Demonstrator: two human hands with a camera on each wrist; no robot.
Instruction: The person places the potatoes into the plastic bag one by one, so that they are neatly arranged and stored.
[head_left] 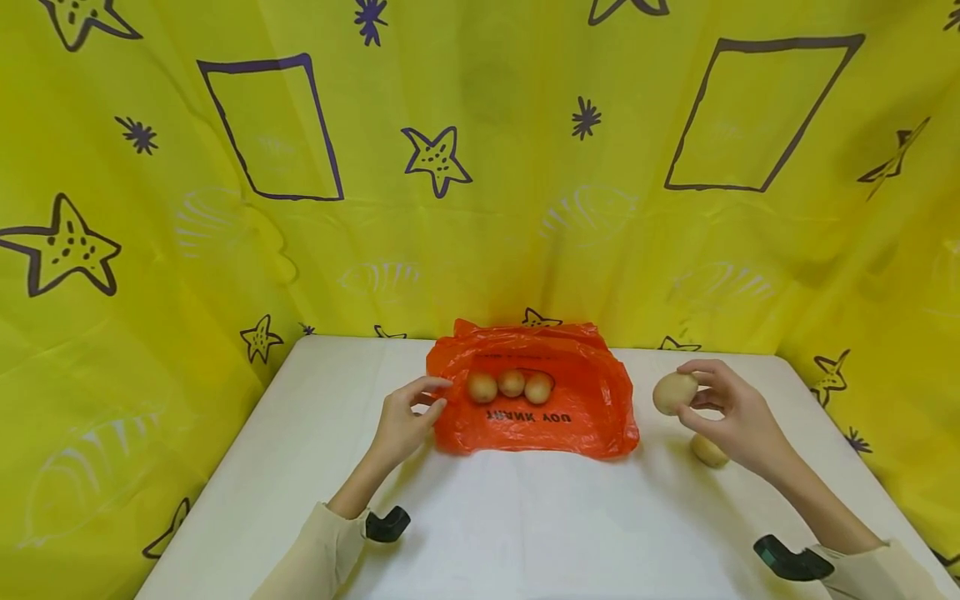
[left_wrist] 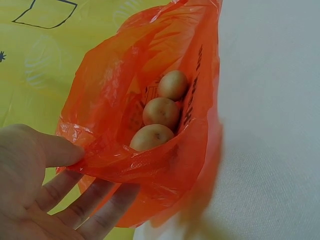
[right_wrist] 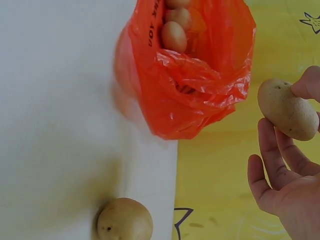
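A red plastic bag (head_left: 592, 425) lies on its side on the white table, its mouth spread open. Three potatoes (head_left: 512, 382) sit in a row inside it. My left hand (head_left: 405, 421) pinches the bag's left rim between thumb and fingers, as the left wrist view shows. Off to the right of the bag, my right hand (head_left: 738, 417) holds a potato (head_left: 674, 393) above the table, thumb on one side and fingers on the other. Another potato (head_left: 708, 451) rests on the table beneath that hand, partly covered by it in the head view.
The white table (head_left: 517, 525) runs back to a yellow curtain (head_left: 510, 242) with drawn stars and shapes, which also hangs along both sides. Dark bands (head_left: 387, 525) sit at both wrists.
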